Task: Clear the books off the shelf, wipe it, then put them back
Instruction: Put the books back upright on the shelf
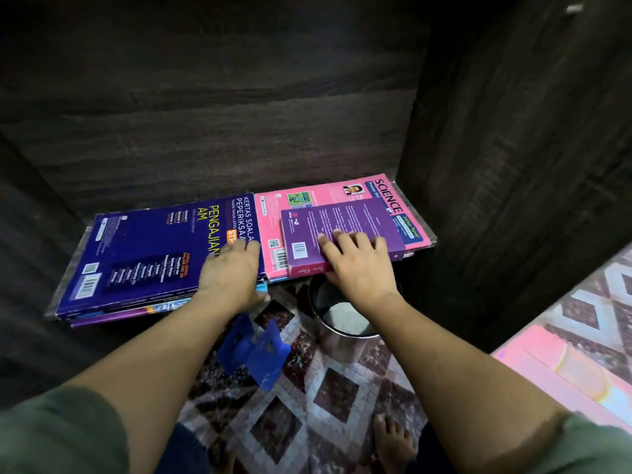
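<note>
A dark blue exam-paper book lies flat on top of a small stack at the left of the dark wooden shelf. My left hand grips that stack's front right corner, fingers on the cover and thumb under the edge. To the right lies a pink Science book on other books, with a smaller purple book on top of it. My right hand rests on the purple book's front edge, its fingers flat on the cover.
On the patterned carpet below the shelf edge lie a blue metal bookend and a round metal bin. A dark cabinet wall stands at the right. Pink bedding shows lower right. My bare foot is near the bottom.
</note>
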`<act>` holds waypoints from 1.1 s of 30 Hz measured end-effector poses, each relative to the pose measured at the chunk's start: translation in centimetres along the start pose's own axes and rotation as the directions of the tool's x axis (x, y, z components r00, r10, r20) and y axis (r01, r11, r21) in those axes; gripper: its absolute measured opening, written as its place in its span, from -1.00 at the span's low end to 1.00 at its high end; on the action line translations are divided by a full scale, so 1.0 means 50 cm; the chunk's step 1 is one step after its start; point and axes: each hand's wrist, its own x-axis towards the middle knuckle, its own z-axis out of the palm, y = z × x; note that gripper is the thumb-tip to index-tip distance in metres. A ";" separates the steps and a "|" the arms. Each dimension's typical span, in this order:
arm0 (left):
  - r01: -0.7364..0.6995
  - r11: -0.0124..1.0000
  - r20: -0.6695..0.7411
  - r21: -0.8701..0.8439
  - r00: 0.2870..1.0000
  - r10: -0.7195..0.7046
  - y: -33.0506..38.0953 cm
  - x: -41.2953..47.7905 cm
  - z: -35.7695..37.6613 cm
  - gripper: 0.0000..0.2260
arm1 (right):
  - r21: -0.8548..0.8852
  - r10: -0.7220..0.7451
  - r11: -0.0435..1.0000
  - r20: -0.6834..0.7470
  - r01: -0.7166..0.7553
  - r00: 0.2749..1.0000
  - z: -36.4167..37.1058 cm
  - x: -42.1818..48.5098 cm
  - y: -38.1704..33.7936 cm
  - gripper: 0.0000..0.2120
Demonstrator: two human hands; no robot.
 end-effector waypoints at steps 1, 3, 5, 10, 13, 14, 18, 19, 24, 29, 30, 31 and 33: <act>-0.036 0.999 -0.015 -0.007 0.999 0.036 0.006 0.001 -0.001 -0.21 | 0.018 -0.002 1.000 -0.012 0.002 1.000 -0.001 -0.006 0.008 -0.39; -0.103 0.995 -0.040 0.000 0.994 0.103 0.023 0.003 -0.003 -0.22 | 0.077 0.062 0.995 -0.030 -0.060 0.998 -0.006 -0.011 0.025 -0.36; -0.159 0.987 -0.062 0.019 0.985 0.160 0.042 0.008 -0.002 -0.29 | 0.190 0.205 0.963 -0.054 -0.191 0.977 -0.017 0.001 0.046 -0.35; -0.207 0.978 -0.096 0.003 0.974 0.206 0.072 0.017 0.006 -0.44 | 0.547 0.639 0.655 -0.034 -0.521 0.768 -0.071 0.055 0.122 -0.49; -0.213 0.977 -0.153 0.022 0.965 0.214 0.089 0.016 0.022 -0.47 | 0.681 0.791 0.437 0.020 -0.588 0.612 -0.078 0.075 0.168 -0.57; -0.222 0.975 -0.170 0.027 0.960 0.223 0.096 0.017 0.027 -0.47 | 0.697 0.826 0.383 0.035 -0.606 0.562 -0.078 0.081 0.181 -0.58; -0.266 0.963 -0.172 0.042 0.947 0.270 0.131 0.033 0.040 -0.47 | 0.684 0.872 0.300 0.086 -0.665 0.482 -0.078 0.090 0.207 -0.54; -0.271 0.959 -0.164 0.078 0.946 0.280 0.143 0.040 0.042 -0.47 | 0.678 0.860 0.318 0.088 -0.663 0.502 -0.080 0.088 0.207 -0.55; -0.232 0.944 -0.088 0.233 0.962 0.258 0.192 0.068 0.027 -0.44 | 0.617 0.789 0.460 0.045 -0.638 0.613 -0.088 0.074 0.180 -0.57; -0.243 0.937 -0.005 0.251 0.968 0.252 0.205 0.076 0.019 -0.37 | 0.512 0.779 0.548 -0.023 -0.662 0.627 -0.098 0.069 0.185 -0.37; -0.240 0.939 0.002 0.247 0.969 0.248 0.205 0.076 0.018 -0.36 | 0.478 0.772 0.563 -0.013 -0.674 0.635 -0.103 0.069 0.192 -0.31; -0.239 0.940 0.009 0.244 0.970 0.244 0.205 0.075 0.018 -0.36 | 0.440 0.767 0.575 0.005 -0.690 0.642 -0.108 0.069 0.199 -0.27; -0.233 0.943 0.017 0.239 0.972 0.236 0.204 0.074 0.015 -0.35 | 0.375 0.769 0.581 0.039 -0.723 0.638 -0.116 0.071 0.214 -0.27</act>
